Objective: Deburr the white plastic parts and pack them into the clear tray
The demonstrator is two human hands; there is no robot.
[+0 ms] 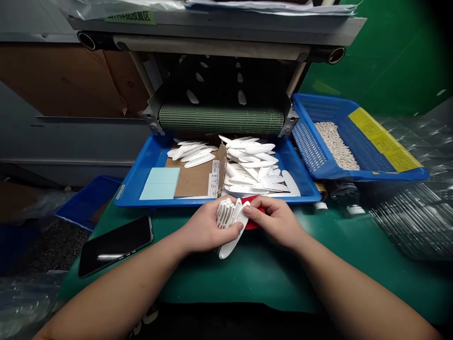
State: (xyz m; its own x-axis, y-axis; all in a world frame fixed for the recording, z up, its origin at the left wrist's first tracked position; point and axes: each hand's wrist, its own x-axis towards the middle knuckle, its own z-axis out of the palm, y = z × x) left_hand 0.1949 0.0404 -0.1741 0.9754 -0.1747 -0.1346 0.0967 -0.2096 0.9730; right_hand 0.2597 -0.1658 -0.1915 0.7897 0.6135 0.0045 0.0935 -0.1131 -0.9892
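Note:
My left hand (208,227) grips a bunch of slim white plastic pieces (225,213) above the green mat (247,278), and one long piece (228,248) sticks out below it. My right hand (274,222) pinches the top of a white piece (240,218) against that bunch. A red item (253,225), partly hidden by both hands, lies under them; I cannot tell what it is. In front of me stands a blue tray (159,200), holding two heaps of similar white pieces (251,165) on a cardboard sheet (191,178).
A green mesh conveyor belt (221,119) sits behind the tray. To the right, a blue mesh basket (318,137) holds beige granules (336,146). A black phone (115,245) lies on the mat at left, and bottles (343,193) stand at right.

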